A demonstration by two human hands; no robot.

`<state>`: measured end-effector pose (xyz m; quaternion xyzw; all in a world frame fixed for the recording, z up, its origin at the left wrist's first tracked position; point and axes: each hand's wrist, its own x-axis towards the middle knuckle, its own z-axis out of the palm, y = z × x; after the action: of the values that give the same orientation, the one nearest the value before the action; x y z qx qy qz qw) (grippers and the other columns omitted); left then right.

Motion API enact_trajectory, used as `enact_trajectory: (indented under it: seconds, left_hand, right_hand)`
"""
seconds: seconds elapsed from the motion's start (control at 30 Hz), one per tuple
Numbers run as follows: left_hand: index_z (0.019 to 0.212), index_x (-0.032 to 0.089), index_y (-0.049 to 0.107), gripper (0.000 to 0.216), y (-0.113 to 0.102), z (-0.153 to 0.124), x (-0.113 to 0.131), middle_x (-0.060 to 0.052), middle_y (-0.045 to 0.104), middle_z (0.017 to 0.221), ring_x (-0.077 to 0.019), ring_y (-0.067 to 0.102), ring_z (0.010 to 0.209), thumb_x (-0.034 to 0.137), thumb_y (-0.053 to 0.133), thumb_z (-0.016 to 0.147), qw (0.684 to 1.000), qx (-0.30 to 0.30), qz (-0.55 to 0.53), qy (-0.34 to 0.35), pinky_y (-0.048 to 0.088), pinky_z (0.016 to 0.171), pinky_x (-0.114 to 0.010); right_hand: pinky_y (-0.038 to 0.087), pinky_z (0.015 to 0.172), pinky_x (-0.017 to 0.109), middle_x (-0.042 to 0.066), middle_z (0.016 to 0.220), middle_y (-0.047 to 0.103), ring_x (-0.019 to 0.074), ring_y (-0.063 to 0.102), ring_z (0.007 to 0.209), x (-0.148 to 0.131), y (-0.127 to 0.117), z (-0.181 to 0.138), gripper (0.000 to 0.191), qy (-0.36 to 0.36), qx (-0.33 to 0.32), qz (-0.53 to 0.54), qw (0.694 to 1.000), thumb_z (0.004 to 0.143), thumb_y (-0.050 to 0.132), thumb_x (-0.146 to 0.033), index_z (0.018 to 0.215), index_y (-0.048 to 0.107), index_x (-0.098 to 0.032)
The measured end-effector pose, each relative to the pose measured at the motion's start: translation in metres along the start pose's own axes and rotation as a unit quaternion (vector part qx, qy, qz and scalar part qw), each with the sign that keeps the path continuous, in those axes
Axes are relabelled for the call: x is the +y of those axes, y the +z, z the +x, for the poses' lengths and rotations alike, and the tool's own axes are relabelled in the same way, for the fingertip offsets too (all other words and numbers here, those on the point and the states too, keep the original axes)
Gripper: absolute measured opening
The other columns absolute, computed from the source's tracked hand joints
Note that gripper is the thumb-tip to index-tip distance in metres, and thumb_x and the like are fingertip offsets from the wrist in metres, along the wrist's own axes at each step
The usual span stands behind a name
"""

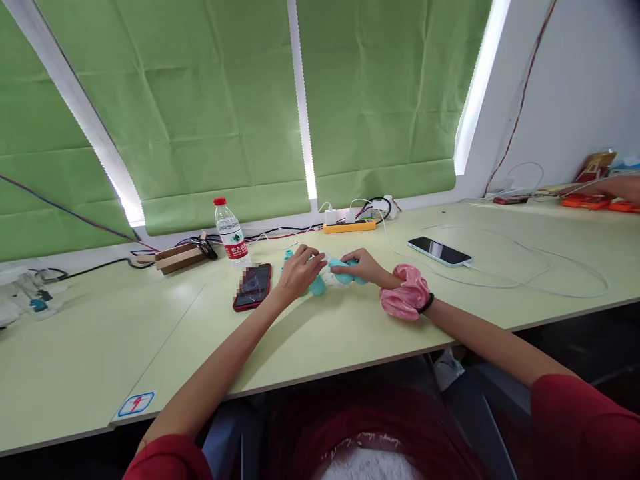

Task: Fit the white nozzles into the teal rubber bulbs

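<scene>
My right hand (367, 266) is closed round a turquoise plastic piece (342, 274), rounded and bottle-like, held just above the table. Facing it, my left hand (301, 272) has its fingers bent together at the tips; whatever they pinch is too small to make out. Below the left fingers stands another turquoise piece (317, 287), partly covered by the hand. A further turquoise piece (289, 255) shows behind the left knuckles. Some clear or whitish small parts (334, 260) lie between the two hands, their shape unclear.
Left of my hands are a red-cased phone (253, 287) and a water bottle (232, 233). A yellow power strip (349, 227) with chargers lies behind. To the right, a charging phone (440, 252) trails a white cable. Another person's hand (620, 187) is at the far right near orange items (585, 201).
</scene>
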<state>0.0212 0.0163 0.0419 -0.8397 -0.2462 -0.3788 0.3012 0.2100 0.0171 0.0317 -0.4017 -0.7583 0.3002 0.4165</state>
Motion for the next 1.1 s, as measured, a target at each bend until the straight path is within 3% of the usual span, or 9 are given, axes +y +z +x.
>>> enact_trajectory:
  seconds: [0.1,0.23,0.47,0.57,0.73,0.87,0.97,1.1]
  left_hand:
    - [0.084,0.016,0.056,0.014,0.002,-0.001,0.002,-0.005,0.058,0.074,-0.014,0.046,0.071,0.02,0.043,0.081,0.999,0.022,0.024,0.028,0.042,0.056,-0.024]
    - [0.082,0.015,0.056,0.013,0.001,-0.002,0.005,-0.006,0.057,0.072,-0.0148,0.045,0.072,0.015,0.043,0.081,0.998,0.025,0.047,0.046,0.041,0.056,-0.025]
    - [0.077,0.015,0.057,0.014,0.003,0.0,0.001,-0.005,0.058,0.071,-0.0131,0.045,0.069,0.019,0.044,0.081,0.996,0.03,-0.084,-0.013,0.043,0.059,-0.026]
    - [0.075,0.014,0.056,0.017,0.001,0.002,0.002,-0.005,0.056,0.069,-0.0142,0.044,0.07,0.017,0.041,0.082,0.998,-0.004,-0.053,-0.013,0.043,0.059,-0.027]
    - [0.076,0.012,0.053,0.021,-0.01,0.004,0.008,-0.009,0.052,0.074,-0.0198,0.044,0.079,0.006,0.033,0.08,0.985,-0.116,0.112,0.069,0.042,0.055,-0.028]
    - [0.077,0.011,0.05,0.02,-0.013,0.005,0.008,-0.009,0.05,0.076,-0.0206,0.044,0.082,0.004,0.032,0.08,0.973,-0.148,0.149,0.096,0.043,0.059,-0.029]
    - [0.075,0.012,0.049,0.019,-0.009,0.005,0.005,-0.008,0.048,0.075,-0.0203,0.044,0.082,0.007,0.032,0.081,0.976,-0.142,0.135,0.091,0.043,0.061,-0.029]
    - [0.07,0.013,0.048,0.02,-0.001,0.004,0.004,-0.007,0.048,0.068,-0.0187,0.044,0.076,0.01,0.033,0.082,0.989,-0.078,0.106,0.064,0.043,0.06,-0.029]
  right_hand:
    - [0.024,0.041,0.02,-0.003,0.047,0.031,0.0058,0.029,0.047,-0.003,0.006,-0.002,0.041,-0.016,0.01,-0.001,1.0,0.058,0.058,-0.05,0.046,0.045,-0.013]
    - [0.025,0.042,0.02,-0.003,0.049,0.032,0.0061,0.03,0.048,-0.006,0.012,-0.006,0.04,-0.001,0.028,0.006,1.0,0.057,0.059,-0.05,0.049,0.046,-0.013]
    - [0.027,0.046,0.02,-0.003,0.051,0.037,0.0068,0.032,0.051,-0.003,0.013,-0.007,0.036,-0.022,0.056,-0.049,0.997,0.058,0.059,-0.047,0.052,0.05,-0.013]
    - [0.027,0.048,0.02,-0.003,0.051,0.038,0.0067,0.032,0.051,0.0,0.014,-0.007,0.034,-0.045,0.06,-0.076,0.994,0.059,0.059,-0.045,0.052,0.051,-0.013]
    - [0.029,0.05,0.02,-0.003,0.053,0.042,0.0073,0.036,0.053,0.0,0.015,-0.008,0.029,-0.059,0.078,-0.099,0.99,0.06,0.059,-0.041,0.053,0.052,-0.013]
    - [0.03,0.053,0.02,-0.002,0.054,0.045,0.0081,0.039,0.055,-0.001,0.014,-0.008,0.028,-0.066,0.085,-0.111,0.988,0.059,0.059,-0.04,0.053,0.054,-0.013]
    - [0.031,0.053,0.02,-0.002,0.054,0.046,0.0082,0.039,0.056,-0.003,0.014,-0.009,0.026,-0.067,0.086,-0.113,0.988,0.058,0.06,-0.038,0.053,0.055,-0.013]
    - [0.03,0.051,0.02,-0.002,0.052,0.043,0.0076,0.037,0.054,-0.009,0.013,-0.009,0.027,-0.036,0.09,-0.085,0.992,0.057,0.06,-0.039,0.052,0.054,-0.013]
